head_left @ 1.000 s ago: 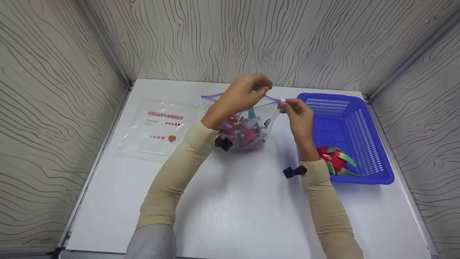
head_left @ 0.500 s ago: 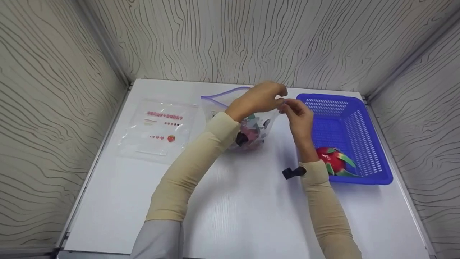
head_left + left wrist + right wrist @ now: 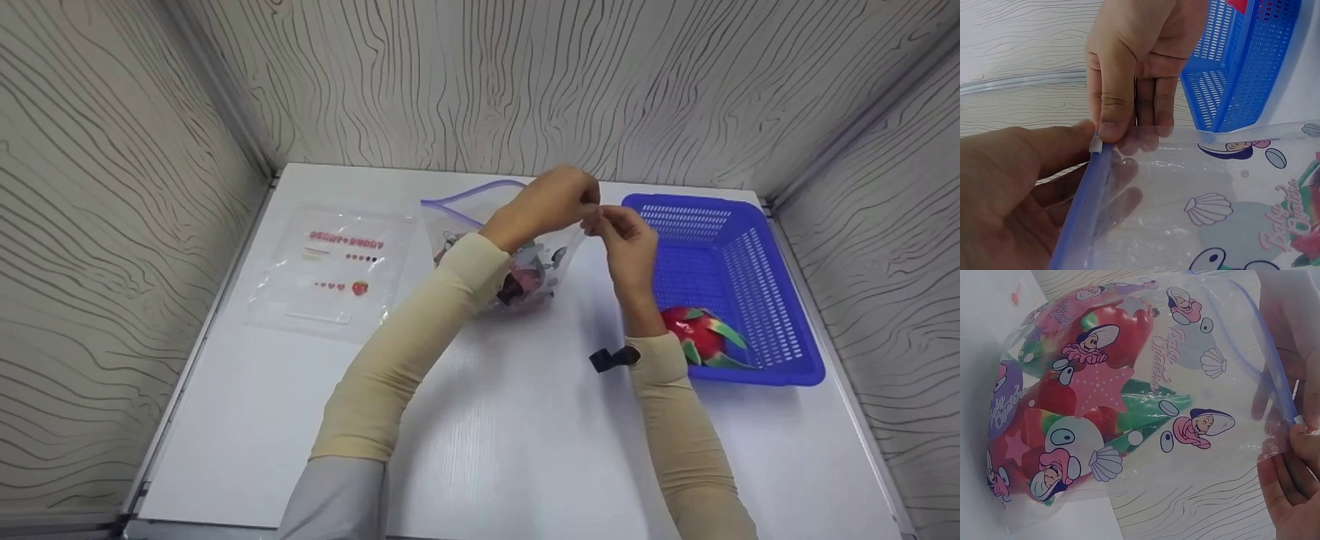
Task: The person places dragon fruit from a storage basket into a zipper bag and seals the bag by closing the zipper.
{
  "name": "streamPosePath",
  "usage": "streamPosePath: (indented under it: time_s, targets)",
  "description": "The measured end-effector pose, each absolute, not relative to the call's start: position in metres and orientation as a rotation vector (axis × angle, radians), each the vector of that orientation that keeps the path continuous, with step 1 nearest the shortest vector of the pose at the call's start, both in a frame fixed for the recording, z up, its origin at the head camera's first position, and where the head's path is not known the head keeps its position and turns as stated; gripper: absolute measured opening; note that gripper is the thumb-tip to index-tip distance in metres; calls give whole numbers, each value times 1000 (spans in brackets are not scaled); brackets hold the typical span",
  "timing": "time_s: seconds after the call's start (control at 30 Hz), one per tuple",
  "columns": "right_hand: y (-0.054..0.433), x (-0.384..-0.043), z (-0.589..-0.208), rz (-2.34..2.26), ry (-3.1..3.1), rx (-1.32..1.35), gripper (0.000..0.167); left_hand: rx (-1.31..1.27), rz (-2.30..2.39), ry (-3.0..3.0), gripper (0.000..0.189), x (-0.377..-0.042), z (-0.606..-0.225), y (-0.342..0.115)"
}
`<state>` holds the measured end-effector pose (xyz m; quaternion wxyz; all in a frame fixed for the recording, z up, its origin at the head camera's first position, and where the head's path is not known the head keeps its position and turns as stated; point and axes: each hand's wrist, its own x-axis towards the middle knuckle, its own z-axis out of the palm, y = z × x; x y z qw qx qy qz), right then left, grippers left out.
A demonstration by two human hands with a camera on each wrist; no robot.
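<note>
A clear slider zip bag [image 3: 1219, 399] with cartoon shells and a purple zip stands bulging on the table. Red and green dragon fruits [image 3: 1123, 329] lie inside it. The person's right hand [image 3: 631, 247] pinches the bag's top right corner between thumb and fingers. At that same corner the left hand [image 3: 551, 199] pinches the zip end by the small white slider [image 3: 1096, 144], its thumb close to the right thumb. In the head view the left hand and sleeve cover part of the bag. Toward its left end the bag's mouth stands parted.
A blue plastic basket [image 3: 810, 352] stands on the right, holding another dragon fruit [image 3: 694, 334]. A flat clear bag [image 3: 337, 266] with pink and red print lies on the left of the white table [image 3: 480, 450]. Wood-patterned panels [image 3: 480, 90] enclose the back and sides.
The left hand has moved right along the bag's top to the right corner, and its fingers have closed there. The right hand has stayed at the corner.
</note>
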<state>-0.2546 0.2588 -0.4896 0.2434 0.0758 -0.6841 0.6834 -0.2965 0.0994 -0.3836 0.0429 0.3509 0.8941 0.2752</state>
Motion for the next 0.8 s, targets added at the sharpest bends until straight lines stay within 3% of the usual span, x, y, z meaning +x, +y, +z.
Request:
streamPosePath:
  time_s: [0.8]
  targets:
    - [254,-251,-487,1871,-1834,170,14,1032,750,2760,22,-296,-378,97]
